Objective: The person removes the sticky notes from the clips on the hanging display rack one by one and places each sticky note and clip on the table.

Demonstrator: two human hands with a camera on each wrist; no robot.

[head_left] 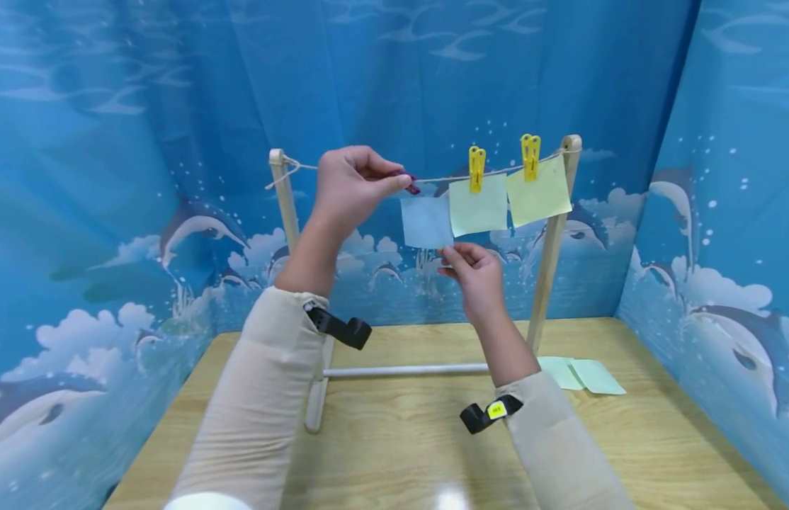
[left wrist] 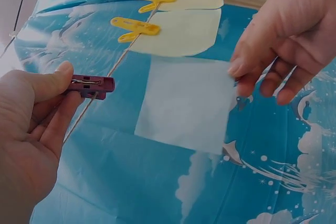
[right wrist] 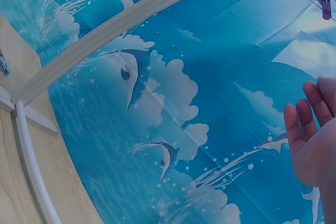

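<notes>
My left hand (head_left: pixel 346 188) pinches a dark red clothespin (left wrist: pixel 94 83) by its handles, with its nose at the string (head_left: pixel 435 179). A light blue paper square (head_left: pixel 426 223) hangs just below the string, to the right of that clothespin. Thumb and fingers of my right hand (head_left: pixel 480 280) pinch the blue square at its lower right corner. Beside it a pale green square (head_left: pixel 480 209) hangs from a yellow clothespin (head_left: pixel 477 170). Further right, a second yellow clothespin (head_left: pixel 530 157) holds a pale yellow square (head_left: pixel 540 193) on the string.
The string runs between a left wooden post (head_left: pixel 285 202) and a right wooden post (head_left: pixel 549 265). A white rod (head_left: pixel 407 370) joins the stand low down. Loose pale green sheets (head_left: pixel 598 377) lie on the wooden table (head_left: pixel 394 439) at right. A blue dolphin curtain (head_left: pixel 382 78) hangs behind.
</notes>
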